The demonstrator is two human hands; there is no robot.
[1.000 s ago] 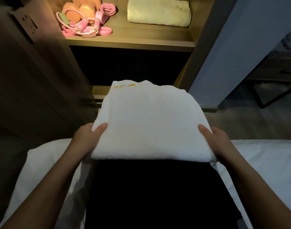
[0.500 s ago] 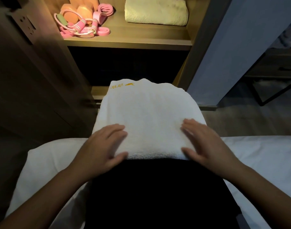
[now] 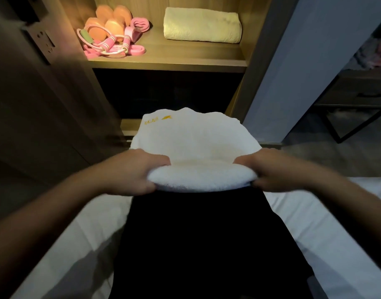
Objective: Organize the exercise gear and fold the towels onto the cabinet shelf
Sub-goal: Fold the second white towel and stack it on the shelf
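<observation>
On the lit cabinet shelf (image 3: 170, 60), at its left end, the pink and orange exercise gear (image 3: 111, 37) lies in one tangled heap, the pink-handled cord draped over the front of it. Lower and nearer, my left hand (image 3: 132, 172) grips the left end of the white towel's (image 3: 198, 145) near edge. My fingers are curled over the top and my thumb is tucked beneath, so the thick hem bunches between them. The towel spreads away from me toward the cabinet, lying across the black cloth (image 3: 196, 244) on my lap, with its near edge lifted into a soft roll between my two hands. A small yellow embroidered mark (image 3: 157, 120) sits at its far left corner. Above it, on the right half of the same shelf and well apart from the gear, a folded cream towel (image 3: 202, 25) rests flat. My right hand (image 3: 271, 172) holds the right end of the near edge in the same way, fingers wrapped over, thumb under. White bedding (image 3: 336, 223) lies to either side of my lap.
</observation>
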